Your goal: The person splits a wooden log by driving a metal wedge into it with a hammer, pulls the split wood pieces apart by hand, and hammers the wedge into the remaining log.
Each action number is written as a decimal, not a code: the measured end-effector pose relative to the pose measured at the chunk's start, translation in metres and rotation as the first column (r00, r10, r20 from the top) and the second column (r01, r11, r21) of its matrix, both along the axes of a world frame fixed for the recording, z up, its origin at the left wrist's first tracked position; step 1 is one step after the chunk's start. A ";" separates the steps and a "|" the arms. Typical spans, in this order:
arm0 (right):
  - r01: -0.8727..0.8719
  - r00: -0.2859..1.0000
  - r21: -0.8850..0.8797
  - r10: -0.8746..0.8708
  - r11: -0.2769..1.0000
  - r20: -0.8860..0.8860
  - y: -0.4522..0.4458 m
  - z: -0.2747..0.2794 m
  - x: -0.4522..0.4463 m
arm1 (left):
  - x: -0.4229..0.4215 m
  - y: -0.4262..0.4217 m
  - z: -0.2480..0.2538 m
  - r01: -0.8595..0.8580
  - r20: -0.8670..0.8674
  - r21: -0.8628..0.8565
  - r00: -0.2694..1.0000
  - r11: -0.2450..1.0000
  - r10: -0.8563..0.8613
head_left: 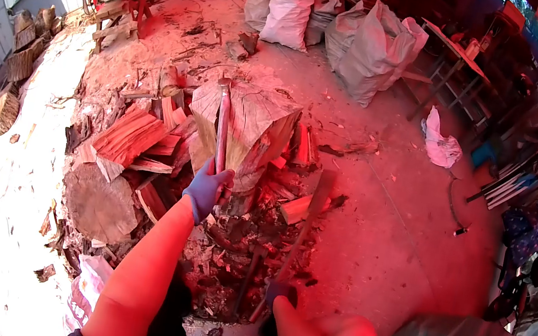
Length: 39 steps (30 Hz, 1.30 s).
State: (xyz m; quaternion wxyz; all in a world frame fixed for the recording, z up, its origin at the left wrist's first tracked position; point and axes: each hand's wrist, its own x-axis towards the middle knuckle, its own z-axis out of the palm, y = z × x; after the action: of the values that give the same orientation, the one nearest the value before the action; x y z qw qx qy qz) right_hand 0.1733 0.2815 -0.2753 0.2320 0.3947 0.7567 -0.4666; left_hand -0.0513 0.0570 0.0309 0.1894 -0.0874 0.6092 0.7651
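My left hand [206, 190], in a blue glove, is closed around the lower end of an axe's handle [222, 129]. The axe slants away from me over a large split log [266, 122], and its small head rests near the log's far edge. Low in the view is my right hand [281, 292] in a dark glove. A long flat bar or handle [313, 210] passes right beside it, slanting up to the right. Shadow hides the right fingers, so I cannot tell whether they grip it.
Split firewood [130, 135] and a round log [98, 204] lie left of the large log. Bark and chips litter the ground. Large sacks [375, 51] stand at the back, near a table [460, 50]. A white bag [440, 139] lies on the floor at right.
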 end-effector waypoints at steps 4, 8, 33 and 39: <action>-0.249 0.967 0.349 0.249 0.903 0.048 0.005 -0.006 0.015 | 0.001 -0.001 0.004 0.032 0.023 -0.029 0.999 0.999 -0.032; -0.274 0.810 0.743 0.563 0.611 -0.164 -0.006 0.031 0.007 | 0.002 -0.004 0.005 0.078 0.025 -0.031 0.997 0.997 -0.077; 0.225 0.971 -0.764 -0.074 0.605 0.228 -0.027 0.118 -0.041 | 0.001 0.005 -0.013 -0.051 0.133 0.287 0.991 0.957 0.013; -0.190 0.890 -0.477 -0.054 0.858 -0.452 -0.022 0.355 -0.070 | 0.002 0.025 -0.030 -0.211 0.051 0.156 0.977 0.965 0.205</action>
State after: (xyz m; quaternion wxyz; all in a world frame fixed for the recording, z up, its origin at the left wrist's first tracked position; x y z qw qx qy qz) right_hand 0.1034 0.2591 0.0794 0.1630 0.1728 0.6531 -0.7191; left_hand -0.0490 0.0824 0.0013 0.1249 -0.1485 0.5296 0.8257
